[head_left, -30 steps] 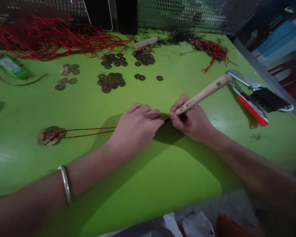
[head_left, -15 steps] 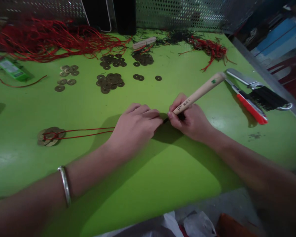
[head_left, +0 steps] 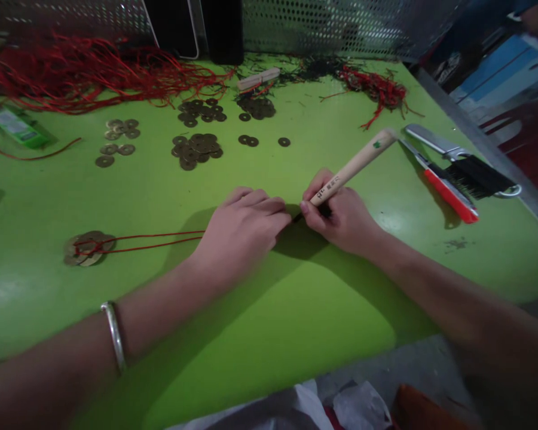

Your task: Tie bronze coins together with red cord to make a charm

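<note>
My right hand (head_left: pixel 343 218) grips a tool with a long wooden handle (head_left: pixel 354 164), held low like a pen, its dark tip pointing at my left fingertips. My left hand (head_left: pixel 244 230) lies palm down on the green table (head_left: pixel 296 310), fingers pressed together over the end of a red cord (head_left: pixel 156 240). That doubled cord runs left to a cluster of brass coins (head_left: pixel 87 248) tied with red string. What lies under my left fingers is hidden.
Loose holed coins (head_left: pixel 197 146) lie in several piles at the back. Red cords (head_left: pixel 85 74) are heaped at the back left, red scraps (head_left: pixel 376 89) at the back right. A red-handled cutter and black brush (head_left: pixel 457 176) lie right. A green packet (head_left: pixel 15 125) sits left.
Both hands stay in the same pose at the cord's end. The view has shifted slightly, so everything sits a little to the left.
</note>
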A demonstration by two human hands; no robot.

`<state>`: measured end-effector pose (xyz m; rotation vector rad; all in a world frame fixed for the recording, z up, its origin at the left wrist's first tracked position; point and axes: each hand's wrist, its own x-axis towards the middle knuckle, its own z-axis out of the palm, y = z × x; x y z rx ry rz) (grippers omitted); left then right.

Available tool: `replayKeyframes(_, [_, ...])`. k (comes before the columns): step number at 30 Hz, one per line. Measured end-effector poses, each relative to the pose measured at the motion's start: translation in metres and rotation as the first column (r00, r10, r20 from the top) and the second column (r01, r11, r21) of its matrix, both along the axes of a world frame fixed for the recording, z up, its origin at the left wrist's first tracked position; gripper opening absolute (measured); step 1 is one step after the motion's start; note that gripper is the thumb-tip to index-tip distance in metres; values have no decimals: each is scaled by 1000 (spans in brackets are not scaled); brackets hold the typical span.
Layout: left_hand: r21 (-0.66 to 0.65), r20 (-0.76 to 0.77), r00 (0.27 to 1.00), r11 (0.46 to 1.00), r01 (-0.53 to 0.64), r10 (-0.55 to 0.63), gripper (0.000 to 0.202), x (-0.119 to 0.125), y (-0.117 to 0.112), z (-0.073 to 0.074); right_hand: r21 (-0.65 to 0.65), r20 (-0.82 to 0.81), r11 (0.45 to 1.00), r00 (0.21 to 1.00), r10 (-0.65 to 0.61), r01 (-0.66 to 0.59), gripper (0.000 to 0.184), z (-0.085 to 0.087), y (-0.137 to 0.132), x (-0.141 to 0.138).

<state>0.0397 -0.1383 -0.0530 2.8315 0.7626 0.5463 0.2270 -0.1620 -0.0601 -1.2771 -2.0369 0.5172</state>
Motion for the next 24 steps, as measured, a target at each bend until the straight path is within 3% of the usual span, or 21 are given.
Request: replayKeyframes(24, [-8, 3, 1000, 1000, 3, -3, 14, 1, 0, 3, -22, 6, 1000, 1000, 11, -11, 20, 1, 0, -1])
